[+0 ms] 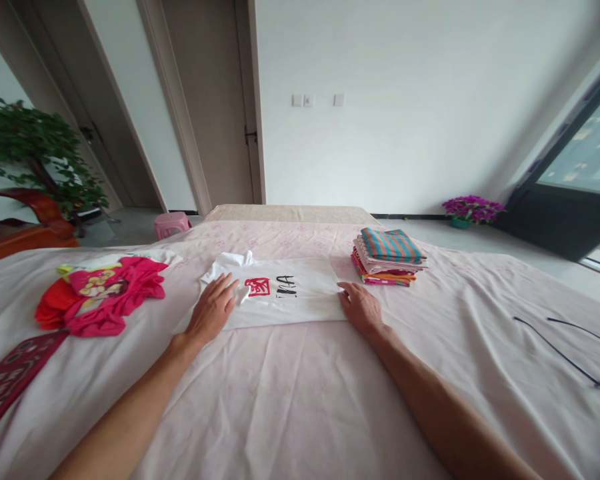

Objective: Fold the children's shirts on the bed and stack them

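A white T-shirt (290,293) with a red square print and black letters lies folded across the pale pink bedsheet (300,400). My left hand (211,312) rests flat on the shirt's left part, fingers stretched out. At the shirt's right edge my right hand (360,307) lies with its fingers pressed flat on the fabric. Neither hand holds anything.
A stack of folded striped and coloured clothes (387,257) sits just right of the shirt. A heap of pink and red clothes (100,293) lies at the left, with a dark red patterned cloth (15,373) near the edge. A black cable (565,353) lies at right. A pink stool (173,223) stands beyond the bed.
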`<state>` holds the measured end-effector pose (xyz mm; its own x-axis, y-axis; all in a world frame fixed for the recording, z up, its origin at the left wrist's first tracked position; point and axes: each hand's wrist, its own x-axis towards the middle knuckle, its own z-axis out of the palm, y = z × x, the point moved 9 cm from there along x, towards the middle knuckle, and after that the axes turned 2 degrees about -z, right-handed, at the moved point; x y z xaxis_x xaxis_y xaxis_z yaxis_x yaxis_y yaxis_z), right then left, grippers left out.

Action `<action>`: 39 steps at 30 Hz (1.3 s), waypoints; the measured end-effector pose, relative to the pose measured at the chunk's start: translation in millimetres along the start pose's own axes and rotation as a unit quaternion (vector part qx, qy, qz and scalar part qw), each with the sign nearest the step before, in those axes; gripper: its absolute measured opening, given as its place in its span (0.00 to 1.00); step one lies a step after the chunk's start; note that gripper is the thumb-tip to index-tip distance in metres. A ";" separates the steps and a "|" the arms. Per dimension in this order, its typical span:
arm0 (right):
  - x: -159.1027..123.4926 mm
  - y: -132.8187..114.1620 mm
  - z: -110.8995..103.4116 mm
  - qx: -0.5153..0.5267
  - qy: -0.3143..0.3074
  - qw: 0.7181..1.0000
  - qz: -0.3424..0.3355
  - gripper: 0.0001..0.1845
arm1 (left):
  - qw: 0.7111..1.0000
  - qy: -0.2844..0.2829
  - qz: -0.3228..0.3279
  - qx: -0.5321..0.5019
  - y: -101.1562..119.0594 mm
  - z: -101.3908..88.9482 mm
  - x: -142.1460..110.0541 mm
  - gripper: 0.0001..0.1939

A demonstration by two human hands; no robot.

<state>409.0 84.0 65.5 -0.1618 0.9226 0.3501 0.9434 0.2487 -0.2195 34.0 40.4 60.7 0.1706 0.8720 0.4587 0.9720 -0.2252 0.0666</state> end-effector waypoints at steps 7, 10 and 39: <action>5.4 11.3 3.2 0.015 -0.006 1.000 0.018 0.16 | 0.991 -0.133 0.022 -0.005 15.8 37.7 -5.6 0.30; 5.0 13.9 -5.5 0.028 0.037 0.999 0.022 0.16 | 0.989 -0.143 -0.035 0.015 7.9 40.6 -6.1 0.30; 23.5 3.1 -5.1 0.220 0.062 0.973 0.019 0.14 | 0.934 0.027 -0.356 -0.027 -85.6 -10.2 -12.3 0.19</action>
<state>409.6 104.9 77.7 -0.0681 0.8976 0.4354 0.7286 0.3429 -0.5930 -52.9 44.5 58.4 -0.5256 0.7864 0.3245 0.8262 0.3810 0.4149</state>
